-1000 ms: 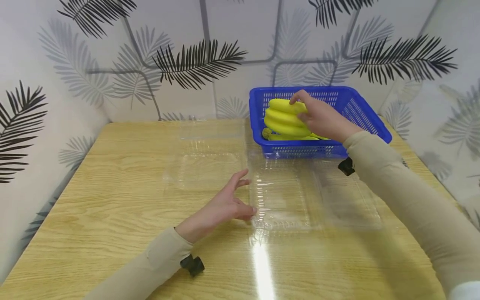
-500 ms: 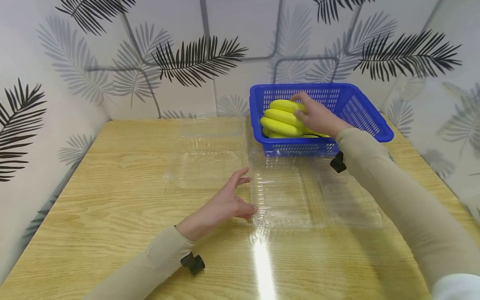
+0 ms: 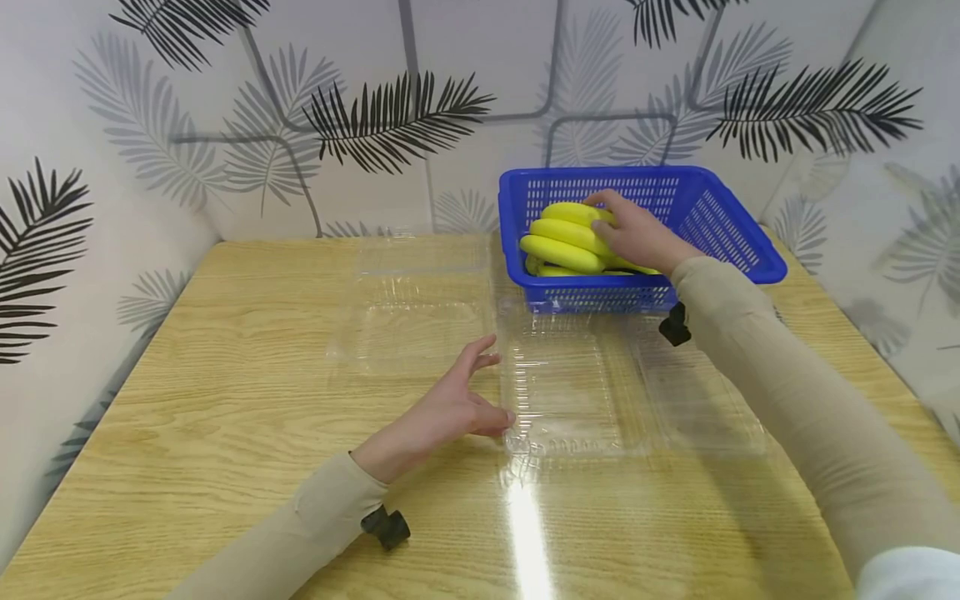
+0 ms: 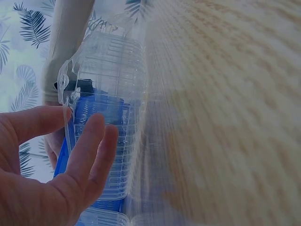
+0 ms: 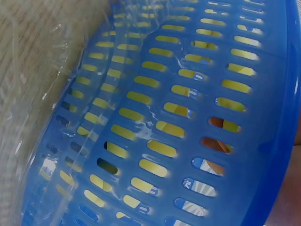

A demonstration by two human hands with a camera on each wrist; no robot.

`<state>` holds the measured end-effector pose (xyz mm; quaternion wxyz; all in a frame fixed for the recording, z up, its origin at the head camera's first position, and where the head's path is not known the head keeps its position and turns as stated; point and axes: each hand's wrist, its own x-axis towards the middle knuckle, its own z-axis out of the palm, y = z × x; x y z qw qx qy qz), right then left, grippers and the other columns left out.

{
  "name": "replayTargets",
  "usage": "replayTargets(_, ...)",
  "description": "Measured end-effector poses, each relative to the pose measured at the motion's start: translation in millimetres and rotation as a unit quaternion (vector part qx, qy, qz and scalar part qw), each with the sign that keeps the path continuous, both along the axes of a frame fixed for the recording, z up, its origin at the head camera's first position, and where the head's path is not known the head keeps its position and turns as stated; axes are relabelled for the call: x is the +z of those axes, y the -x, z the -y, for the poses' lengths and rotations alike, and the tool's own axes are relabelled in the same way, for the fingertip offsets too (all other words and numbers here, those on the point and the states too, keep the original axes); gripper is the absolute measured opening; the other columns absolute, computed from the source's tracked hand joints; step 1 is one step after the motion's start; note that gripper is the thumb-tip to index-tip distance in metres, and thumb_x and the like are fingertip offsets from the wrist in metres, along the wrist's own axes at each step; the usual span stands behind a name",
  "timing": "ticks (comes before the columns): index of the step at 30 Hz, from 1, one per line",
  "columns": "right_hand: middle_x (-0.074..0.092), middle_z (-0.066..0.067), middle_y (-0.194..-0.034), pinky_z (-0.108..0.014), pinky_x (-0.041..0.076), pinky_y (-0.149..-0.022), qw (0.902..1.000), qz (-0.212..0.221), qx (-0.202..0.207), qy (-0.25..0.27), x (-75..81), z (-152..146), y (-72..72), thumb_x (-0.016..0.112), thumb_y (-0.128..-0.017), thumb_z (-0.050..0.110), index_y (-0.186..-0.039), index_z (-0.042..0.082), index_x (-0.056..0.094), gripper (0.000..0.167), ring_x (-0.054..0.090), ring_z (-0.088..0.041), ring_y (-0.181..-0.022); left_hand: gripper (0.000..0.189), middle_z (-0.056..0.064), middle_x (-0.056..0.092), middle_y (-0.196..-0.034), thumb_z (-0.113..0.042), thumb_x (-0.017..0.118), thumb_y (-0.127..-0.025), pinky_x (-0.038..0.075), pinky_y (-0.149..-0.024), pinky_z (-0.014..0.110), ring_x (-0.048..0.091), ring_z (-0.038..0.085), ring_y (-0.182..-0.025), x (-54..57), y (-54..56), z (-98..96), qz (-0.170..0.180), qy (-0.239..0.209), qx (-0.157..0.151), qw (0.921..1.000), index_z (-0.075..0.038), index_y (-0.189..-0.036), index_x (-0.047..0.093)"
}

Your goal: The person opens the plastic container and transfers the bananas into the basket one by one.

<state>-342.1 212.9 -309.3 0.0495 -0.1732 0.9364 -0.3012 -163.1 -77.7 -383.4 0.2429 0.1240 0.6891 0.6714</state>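
Observation:
My right hand (image 3: 641, 236) is inside the blue plastic basket (image 3: 592, 282), gripping a bunch of yellow bananas (image 3: 567, 237) with fingers over the top and thumb on the near side. More yellow shows beneath the bunch. The right wrist view looks at the basket's slotted wall (image 5: 155, 108), with bananas behind it. On the table, my left hand (image 3: 453, 406) lies beside a clear plastic clamshell container (image 3: 566, 387). Its thumb touches the container rim, and the fingers are spread near the ribbed side wall (image 4: 110, 63) in the left wrist view.
A second clear container (image 3: 420, 333) lies left of the first, its lid raised toward the wall. The first container's lid (image 3: 701, 400) spreads out to the right, under my right forearm. The wooden table (image 3: 225, 375) meets a leaf-patterned wall behind.
My right hand has shifted slightly with the bananas, which have turned and settled lower at the left of the basket. The left hand and containers stay in place.

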Motion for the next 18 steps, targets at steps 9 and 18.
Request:
replayTargets(9, 0.039, -0.025, -0.147, -0.055, 0.035, -0.103, 1.0, 0.002, -0.003, 0.009, 0.3, -3, -2.2, 0.038, -0.106, 0.021, -0.147, 0.007, 0.036, 0.043, 0.041, -0.037, -0.129, 0.1, 0.013, 0.02, -0.159, 0.009, 0.069, -0.082, 0.059, -0.078, 0.038, 0.068, 0.033, -0.083, -0.1, -0.6, -0.4, -0.002, 0.004, 0.001, 1.0, -0.015, -0.158, 0.009)
replayTargets(18, 0.038, -0.019, -0.15, -0.056, 0.034, -0.107, 0.9997, -0.015, -0.007, 0.016, 1.6, -14, -11.7, 0.05, -0.103, 0.032, -0.15, 0.008, 0.037, 0.054, 0.037, -0.038, -0.134, 0.097, 0.012, 0.021, -0.158, 0.007, 0.069, -0.083, 0.058, -0.081, 0.039, 0.068, 0.031, -0.089, 0.4, -2.6, 1.3, -0.001, 0.002, -0.009, 1.0, -0.016, -0.157, 0.01)
